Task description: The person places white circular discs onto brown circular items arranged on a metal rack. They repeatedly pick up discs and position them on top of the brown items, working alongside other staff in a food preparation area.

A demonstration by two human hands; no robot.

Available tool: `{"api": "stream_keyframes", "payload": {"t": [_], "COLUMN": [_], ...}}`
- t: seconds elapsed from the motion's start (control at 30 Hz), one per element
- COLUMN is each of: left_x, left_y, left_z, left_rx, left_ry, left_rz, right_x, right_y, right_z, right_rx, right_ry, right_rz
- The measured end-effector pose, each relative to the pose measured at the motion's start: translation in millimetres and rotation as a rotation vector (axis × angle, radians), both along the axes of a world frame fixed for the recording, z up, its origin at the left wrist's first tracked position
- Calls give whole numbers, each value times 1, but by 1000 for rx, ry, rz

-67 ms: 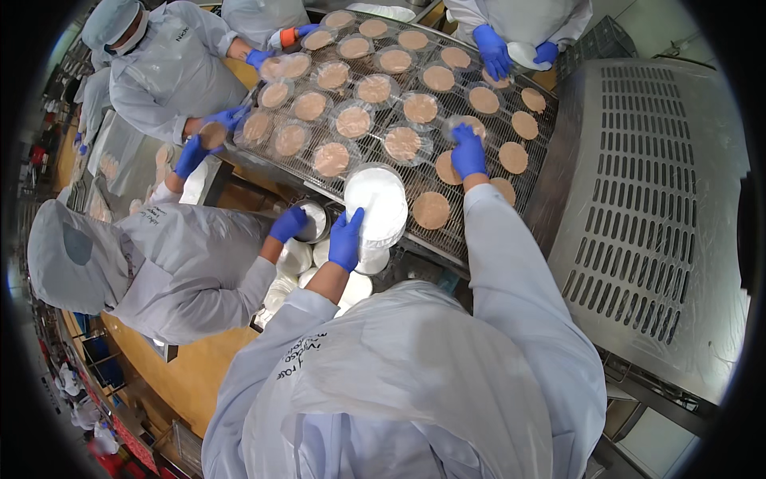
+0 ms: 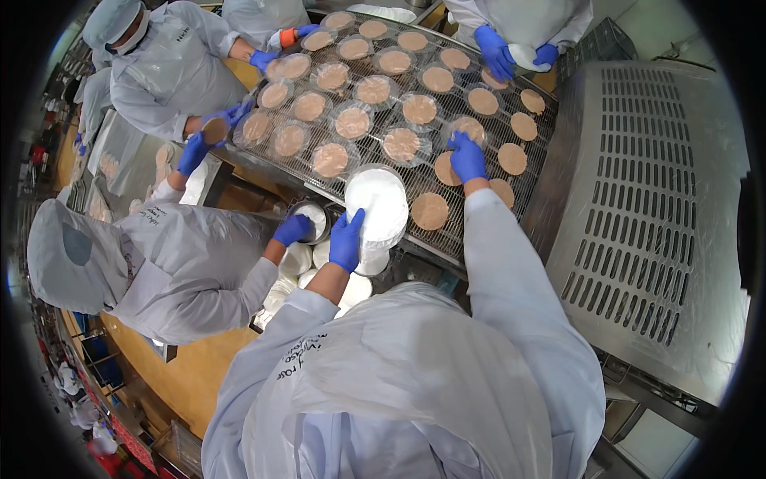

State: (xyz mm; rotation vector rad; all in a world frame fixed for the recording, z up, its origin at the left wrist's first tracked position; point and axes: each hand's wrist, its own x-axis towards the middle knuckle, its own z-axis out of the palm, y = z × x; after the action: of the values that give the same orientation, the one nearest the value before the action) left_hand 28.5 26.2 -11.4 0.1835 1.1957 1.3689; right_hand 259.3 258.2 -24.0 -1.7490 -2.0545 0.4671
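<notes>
**Blue Gloves at the Patty Belt**

While the left hand [image 2: 346,239] grips a stack of white lids [image 2: 377,203], the right hand [image 2: 467,156] reaches out over the belt [image 2: 467,227]. Both hands wear blue gloves. The left hand curls around the lower left side of the lids and holds them up on edge, just over the near edge of the belt. The right hand lies flat, with its fingers spread and pressing down on a round brown patty [image 2: 447,169]. It is open, not gripping.

Many more patties sit in rows on the wire belt. The ones toward the left sit in clear round tubs [image 2: 352,122]. The ones toward the right are bare. One bare patty [image 2: 430,211] lies just right of the lids.

Under the left hand, more white lids [image 2: 297,259] are piled below the belt. Another person's blue hand [image 2: 292,230] rests near a small round tub [image 2: 313,217] there. That person wears a grey coat and hood.

More people in pale coats stand along the far side of the belt. Their blue hands [image 2: 495,51] touch patties and tubs too. A big grey metal cover with slots [image 2: 646,199] sits to the right of the belt.
</notes>
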Motion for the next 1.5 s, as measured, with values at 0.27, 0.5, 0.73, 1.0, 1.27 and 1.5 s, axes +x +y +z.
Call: {"api": "stream_keyframes", "payload": {"t": [0.27, 0.5, 0.73, 1.0, 1.27, 1.5], "left_x": [11, 22, 17, 18, 25, 1], "left_y": [23, 14, -3, 9, 22, 11], "left_z": [-1, -9, -12, -13, -10, -35], "left_rx": [53, -16, -16, 18, 1, 18], "left_ry": [19, 140, 36, 83, 80, 4], "left_rz": [-53, 20, -11, -34, -57, 13], "right_x": [-61, -36, 72, 32, -57, -8], "right_y": [-102, -59, 28, -52, -93, -24], "right_z": [39, 34, -9, -31, 29, 16], "right_rx": [-321, -226, 340, -7, -318, -172], "right_ry": [481, 758, 335, 70, 327, 537], "right_rz": [270, 105, -152, 90, 232, 50]}}
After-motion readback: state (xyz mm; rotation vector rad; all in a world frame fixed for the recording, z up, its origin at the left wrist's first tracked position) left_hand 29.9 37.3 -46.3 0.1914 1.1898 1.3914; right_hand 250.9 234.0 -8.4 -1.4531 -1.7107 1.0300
